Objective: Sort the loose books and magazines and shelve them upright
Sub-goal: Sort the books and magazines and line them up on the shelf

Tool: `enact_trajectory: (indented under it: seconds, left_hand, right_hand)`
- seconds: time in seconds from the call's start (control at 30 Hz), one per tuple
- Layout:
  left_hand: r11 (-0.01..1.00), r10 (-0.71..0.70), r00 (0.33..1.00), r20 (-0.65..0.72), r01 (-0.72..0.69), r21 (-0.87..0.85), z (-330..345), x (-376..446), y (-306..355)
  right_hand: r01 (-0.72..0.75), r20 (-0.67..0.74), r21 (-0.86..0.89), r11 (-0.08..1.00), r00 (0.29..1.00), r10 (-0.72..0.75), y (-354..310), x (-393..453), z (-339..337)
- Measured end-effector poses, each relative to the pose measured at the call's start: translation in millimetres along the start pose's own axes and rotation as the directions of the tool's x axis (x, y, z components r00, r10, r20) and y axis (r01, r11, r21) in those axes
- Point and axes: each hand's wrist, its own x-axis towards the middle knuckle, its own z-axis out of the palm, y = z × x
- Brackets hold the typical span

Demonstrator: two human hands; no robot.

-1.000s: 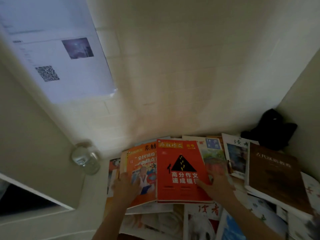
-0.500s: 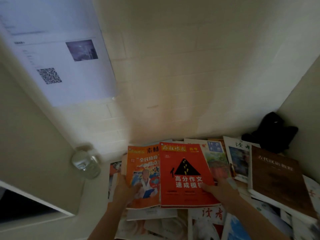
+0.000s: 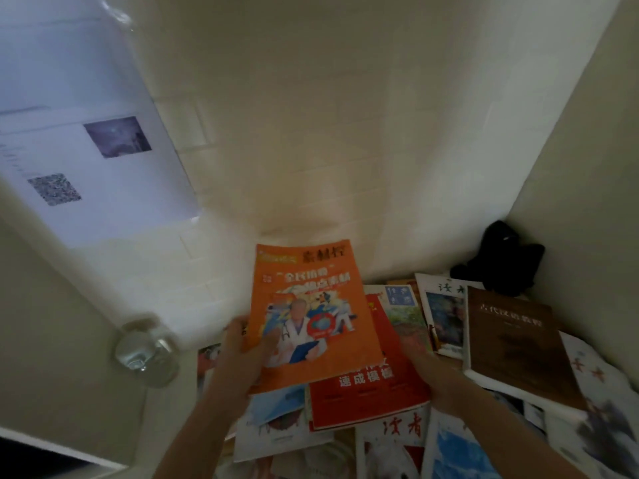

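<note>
Left hand (image 3: 243, 350) grips orange magazine (image 3: 311, 312) by left edge, lifted above pile. Right hand (image 3: 427, 369) holds red magazine (image 3: 366, 392) right edge, flat on heap. Risk: thin magazine flops, slips; overlapping loose covers on counter (image 3: 173, 402) slide.

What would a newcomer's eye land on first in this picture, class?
First, the orange magazine raised near the centre, gripped by the left hand. Next, the red magazine lying beneath it under the right hand, and the brown book flat on the pile to the right.
</note>
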Motion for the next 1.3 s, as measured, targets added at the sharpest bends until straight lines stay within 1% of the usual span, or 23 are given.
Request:
enact_trajectory:
  seconds: [0.07, 0.1, 0.13, 0.23, 0.27, 0.3, 0.33, 0.37, 0.4, 0.47, 0.5, 0.57, 0.67, 0.73, 0.8, 0.87, 0.97, 1.03, 1.1, 1.13, 1.2, 1.27, 1.3]
  left_hand:
    - [0.992, -0.122, 0.992, 0.022, 0.121, 0.024, 34.5, 5.1, -32.7]
    - [0.982, -0.158, 0.987, 0.012, 0.156, 0.103, 49.8, 7.2, -48.5]
    - [0.958, -0.158, 0.987, 0.002, 0.153, 0.243, 62.2, 10.0, -64.0]
    - [0.755, -0.004, 0.999, -0.054, 0.038, 0.655, 73.2, 20.8, -85.6]
    - [0.681, 0.055, 0.997, -0.044, -0.005, 0.732, 70.7, 23.1, -85.1]
    - [0.622, 0.062, 0.997, -0.051, 0.001, 0.783, 66.1, 27.2, -87.2]
    - [0.601, 0.033, 0.997, -0.072, 0.038, 0.798, 63.1, 30.7, -88.5]
    - [0.623, -0.039, 0.995, -0.094, 0.097, 0.776, 58.6, 35.5, -90.6]
    - [0.685, -0.13, 0.987, -0.099, 0.161, 0.71, 55.7, 39.5, -91.8]
    - [0.809, -0.286, 0.957, -0.039, 0.263, 0.525, 55.1, 44.7, -94.8]
    - [0.84, -0.341, 0.94, -0.021, 0.315, 0.441, 57.2, 45.2, -92.9]
    - [0.869, -0.397, 0.918, -0.025, 0.384, 0.311, 64.1, 48.0, -87.6]
    - [0.899, -0.401, 0.916, 0.011, 0.391, 0.199, 71.7, 49.2, -70.2]
    - [0.924, -0.355, 0.932, 0.072, 0.338, 0.177, 73.1, 45.7, -63.5]
    - [0.971, -0.214, 0.969, 0.126, 0.197, 0.136, 70.2, 39.5, -58.3]
    - [0.99, -0.055, 0.992, 0.111, 0.04, 0.135, 62.3, 33.4, -46.4]
    - [0.98, 0.169, 0.979, 0.112, -0.179, 0.088, 50.5, 28.5, -15.9]
    - [0.96, 0.263, 0.955, 0.136, -0.273, 0.066, 44.0, 27.8, -2.5]
    - [0.953, 0.289, 0.946, 0.149, -0.3, 0.052, 39.6, 28.3, -4.6]
    - [0.953, 0.286, 0.947, 0.148, -0.297, 0.055, 38.3, 29.5, -13.0]
    - [0.951, 0.284, 0.951, 0.123, -0.296, 0.088, 39.0, 32.8, -35.9]
    - [0.95, 0.291, 0.952, 0.09, -0.299, 0.09, 42.9, 37.1, -53.9]
    - [0.95, 0.292, 0.953, 0.079, -0.298, 0.089, 45.0, 39.6, -56.0]
  right_hand:
    - [-0.019, 0.011, 0.085, 0.996, 1.0, 0.018, -2.4, -1.0, 0.0]
    - [-0.019, -0.003, 0.085, 0.996, 1.0, 0.019, -3.4, -0.7, 1.4]
    - [-0.018, -0.011, 0.06, 0.998, 1.0, 0.019, -2.6, 1.5, 2.3]
    - [-0.003, 0.003, -0.118, 0.993, 1.0, 0.003, 0.2, 8.5, 3.5]
    - [-0.008, -0.003, -0.179, 0.984, 1.0, 0.007, 1.2, 12.6, 2.0]
    - [-0.02, -0.019, -0.238, 0.971, 1.0, 0.016, 1.9, 14.3, 1.3]
    - [-0.032, -0.035, -0.295, 0.955, 0.999, 0.023, 4.1, 17.3, -0.7]
    - [-0.042, -0.056, -0.334, 0.942, 0.998, 0.025, 7.6, 22.0, -4.4]
    - [-0.055, -0.071, -0.359, 0.932, 0.997, 0.031, 10.7, 26.4, -7.7]
    - [-0.048, -0.074, -0.364, 0.93, 0.997, 0.023, 11.7, 27.7, -8.5]
    - [-0.04, -0.067, -0.352, 0.935, 0.998, 0.018, 8.5, 22.1, -5.4]
    - [0.012, -0.005, -0.349, 0.937, 1.0, -0.014, 4.6, 11.5, -0.5]
    - [0.155, 0.058, -0.418, 0.895, 0.988, -0.144, 3.8, -2.3, 4.8]
    - [0.234, 0.057, -0.425, 0.874, 0.971, -0.232, 10.9, -5.5, 6.5]
    - [0.321, 0.06, -0.396, 0.86, 0.944, -0.324, 12.0, -7.7, 8.9]
    - [0.397, 0.055, -0.373, 0.839, 0.912, -0.407, 4.5, -7.7, 13.6]
    - [0.487, 0.08, -0.31, 0.816, 0.869, -0.488, -15.4, -5.8, 28.7]
    - [0.536, 0.064, -0.305, 0.787, 0.836, -0.544, -22.3, -1.8, 35.6]
    - [0.615, 0.072, -0.309, 0.725, 0.775, -0.627, -19.2, 5.1, 41.1]
    - [0.646, 0.086, -0.376, 0.664, 0.738, -0.669, -13.5, 5.1, 45.4]
    - [0.663, 0.112, -0.432, 0.611, 0.712, -0.694, 0.1, 8.9, 50.3]
    - [0.652, 0.07, -0.424, 0.628, 0.715, -0.696, 15.2, 22.3, 53.3]
    - [0.653, 0.053, -0.358, 0.668, 0.728, -0.683, 13.3, 22.1, 56.2]
